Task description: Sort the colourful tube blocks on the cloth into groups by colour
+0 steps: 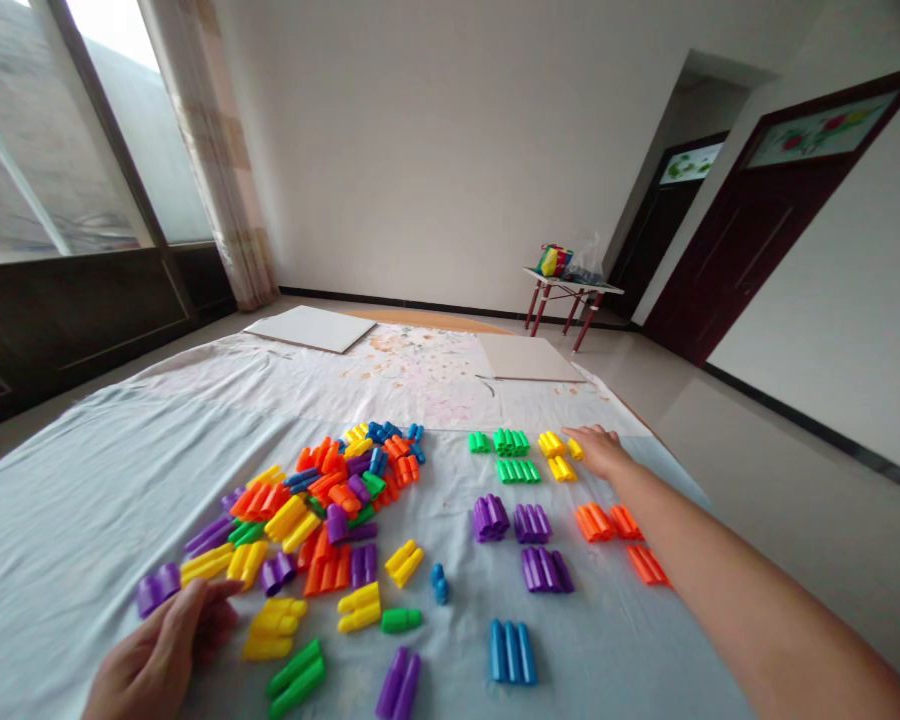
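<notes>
My left hand (169,640) is at the near left edge of a loose heap of bullet-shaped plastic building blocks. Its index finger stretches right, the other fingers curl underneath, and I see nothing in it. Closest to it are a purple block (157,590) and a yellow block (274,628). Farther right, my right hand (596,450) reaches over the cloth with its fingertips on a small yellow block (575,450); the grip is partly hidden. Beside that block are other yellow blocks (552,444). Green blocks (511,442), purple blocks (532,523), orange blocks (594,521) and a blue block (511,652) lie grouped by colour.
A pale cloth (435,690) covers the table. Two white boards, one left (311,328) and one right (532,358), lie at its far side. A small blue block (439,584) sits between heap and groups. A side table (611,289) with bags stands beyond.
</notes>
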### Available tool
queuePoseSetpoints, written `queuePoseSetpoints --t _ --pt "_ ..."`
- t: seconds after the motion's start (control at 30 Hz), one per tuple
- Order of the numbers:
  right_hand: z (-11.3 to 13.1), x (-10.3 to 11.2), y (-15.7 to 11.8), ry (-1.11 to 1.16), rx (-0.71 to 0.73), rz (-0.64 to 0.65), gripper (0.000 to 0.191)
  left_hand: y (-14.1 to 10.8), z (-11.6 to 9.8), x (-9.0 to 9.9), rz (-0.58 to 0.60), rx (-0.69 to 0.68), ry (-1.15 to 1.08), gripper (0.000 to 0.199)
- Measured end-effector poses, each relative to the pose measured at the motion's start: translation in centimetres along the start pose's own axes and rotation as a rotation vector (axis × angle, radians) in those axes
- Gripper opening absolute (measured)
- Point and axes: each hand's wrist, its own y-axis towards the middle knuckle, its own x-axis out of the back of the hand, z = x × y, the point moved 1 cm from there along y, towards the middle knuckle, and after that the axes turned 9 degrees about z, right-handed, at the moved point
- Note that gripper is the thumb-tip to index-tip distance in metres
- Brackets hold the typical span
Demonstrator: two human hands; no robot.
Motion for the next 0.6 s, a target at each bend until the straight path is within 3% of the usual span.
queuePoseSetpoints --t 0.13,0.23,0.33,0.43,0.5,0.6 --pt "1.7 2.5 -1.3 0.016 0.043 -0.074 0.07 -0.6 -1.2 -0.2 0.102 0.062 -0.141 0.07" --pt "5.5 4.7 -3.8 0.17 0.223 -0.248 0.061 -1.0 -1.7 -0.4 0.102 0.025 -0.168 0.068" --pt "11.2 5.9 -7.2 0.379 0.505 -0.328 0.05 -1.1 -1.7 -0.6 0.118 -0.001 -0.183 0.067" --pt "17.7 5.8 -10.0 0.482 0.717 -0.258 0.043 -0.9 -1.3 -0.6 0.138 -0.026 -0.198 0.065" --pt "21.9 5.5 -10.7 0.504 0.799 -0.213 0.042 -0.8 -1.1 -0.6 0.138 -0.044 -0.216 0.064" --pt "28.1 5.5 -10.2 0.506 0.79 -0.17 0.04 -0.8 -0.8 -0.8 0.146 -0.065 -0.246 0.065"
